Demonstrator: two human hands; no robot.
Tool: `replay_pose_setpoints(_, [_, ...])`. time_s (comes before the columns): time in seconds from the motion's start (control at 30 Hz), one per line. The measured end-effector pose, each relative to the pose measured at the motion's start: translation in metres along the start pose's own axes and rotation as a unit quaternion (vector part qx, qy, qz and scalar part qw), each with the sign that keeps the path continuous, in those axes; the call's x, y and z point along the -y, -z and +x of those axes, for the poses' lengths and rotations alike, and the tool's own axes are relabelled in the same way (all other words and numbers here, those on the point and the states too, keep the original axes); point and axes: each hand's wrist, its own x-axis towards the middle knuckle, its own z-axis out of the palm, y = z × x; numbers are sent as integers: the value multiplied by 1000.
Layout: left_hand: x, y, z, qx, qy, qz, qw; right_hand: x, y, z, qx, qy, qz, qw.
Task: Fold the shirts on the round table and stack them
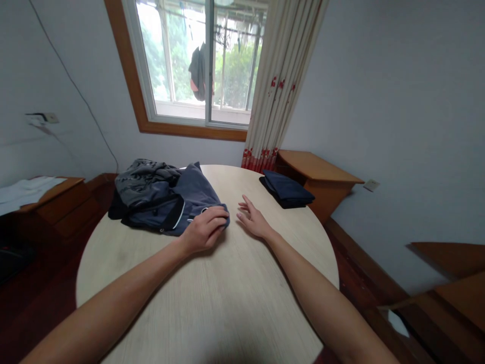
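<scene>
My left hand [205, 228] is closed on the near right corner of a blue-grey garment [197, 184] with white trim. Its fingers curl over the cloth, so part of that corner is hidden. The garment lies spread and partly bunched on the table; whether it is a jacket or trousers cannot be told. A crumpled dark grey patterned cloth [142, 182] rests over its left part. Just right of the garment's corner, my right hand [253, 218] hovers over or rests on the tabletop, holding nothing, its fingers apart.
Folded dark navy and black clothes [288, 189] lie at the right back of the round pale wooden table [235, 298]. Behind it are a brown cabinet [322, 169], a curtain [282, 76] and a window. A low wooden stand [49, 194] with white papers is at the left.
</scene>
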Motion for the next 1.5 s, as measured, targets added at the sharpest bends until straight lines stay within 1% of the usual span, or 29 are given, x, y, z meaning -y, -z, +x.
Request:
replay_pose_setpoints(0.03, [-5, -4, 2, 26, -24, -19, 999, 1, 1, 0, 7, 10, 5, 1000])
replay_pose_setpoints(0.07, [-8, -6, 3, 48, -35, -28, 998, 2, 1, -1, 15, 23, 6, 1000])
replay_pose_setpoints(0.1, [-10, -7, 3, 66, -35, -27, 997, 3, 2, -1, 24, 37, 5, 999])
replay_pose_setpoints(0.17, [-6, -5, 4, 90, -8, -4, 996, 5, 2, -2, 40, 70, -1, 997])
replay_pose_setpoints(0.23, [4, 0, 2, 99, 43, 32, 994, 8, 0, -2, 55, 99, -8, 994])
replay_pose_setpoints(0.3, [18, 5, -3, 101, 113, 72, 986, 12, -3, -2, 71, 116, -13, 991])
replay_pose_setpoints(0.37, [31, 8, -10, 119, 202, 108, 966, 17, -6, -1, 88, 124, -16, 988])
replay_pose_setpoints(0.43, [41, 10, -19, 167, 289, 123, 935, 22, -9, -1, 102, 137, -14, 985])
replay_pose_setpoints(0.47, [45, 10, -23, 197, 321, 123, 918, 25, -10, -1, 106, 144, -11, 984])
replay_pose_setpoints(0.53, [51, 10, -28, 247, 348, 111, 898, 29, -12, -2, 108, 149, -6, 983])
replay_pose_setpoints(0.6, [53, 9, -31, 269, 338, 91, 897, 31, -14, -2, 108, 145, -3, 984])
replay_pose_setpoints(0.7, [51, 6, -28, 267, 292, 29, 918, 34, -15, -1, 101, 131, 3, 986])
replay_pose_setpoints(0.77, [44, 3, -24, 264, 246, -30, 932, 33, -12, -1, 95, 118, 12, 988])
replay_pose_setpoints(0.83, [32, -1, -18, 268, 198, -96, 938, 31, -4, 0, 92, 103, 24, 990])
replay_pose_setpoints(0.9, [17, -5, -11, 277, 151, -176, 933, 27, 8, 0, 93, 84, 37, 991])
replay_pose_setpoints(0.93, [10, -8, -8, 285, 124, -220, 925, 24, 14, 0, 91, 78, 38, 992])
replay_pose_setpoints(1.0, [0, -11, -3, 310, 66, -301, 899, 19, 25, -1, 85, 81, 15, 993])
replay_pose_setpoints(1.07, [-2, -11, 0, 337, 23, -336, 879, 16, 32, -1, 82, 89, -39, 992])
replay_pose_setpoints(1.1, [1, -9, 0, 343, 16, -332, 879, 16, 34, -2, 85, 83, -72, 990])
replay_pose_setpoints(1.13, [6, -5, 0, 339, 22, -316, 886, 16, 35, -2, 93, 67, -102, 988])
replay_pose_setpoints(1.17, [14, 1, -2, 322, 42, -292, 900, 17, 35, -2, 103, 44, -127, 986])
replay_pose_setpoints(1.23, [34, 16, -7, 253, 113, -235, 931, 21, 37, -2, 112, -6, -173, 978])
replay_pose_setpoints(1.27, [44, 26, -10, 204, 160, -205, 944, 24, 39, -2, 102, -28, -197, 975])
replay_pose_setpoints(1.3, [55, 36, -14, 148, 211, -173, 951, 26, 43, -1, 75, -50, -223, 971])
replay_pose_setpoints(1.33, [66, 46, -18, 85, 261, -139, 951, 27, 47, -1, 31, -73, -246, 966])
replay_pose_setpoints(1.37, [76, 55, -23, 17, 308, -103, 946, 28, 53, -1, -25, -98, -265, 959])
replay_pose_setpoints(1.4, [86, 64, -28, -52, 348, -68, 934, 28, 59, -1, -87, -122, -275, 950])
replay_pose_setpoints(1.47, [101, 78, -39, -175, 405, -10, 897, 26, 71, -1, -199, -155, -270, 929])
replay_pose_setpoints(1.5, [108, 84, -44, -223, 425, 8, 877, 23, 75, -1, -237, -159, -256, 924])
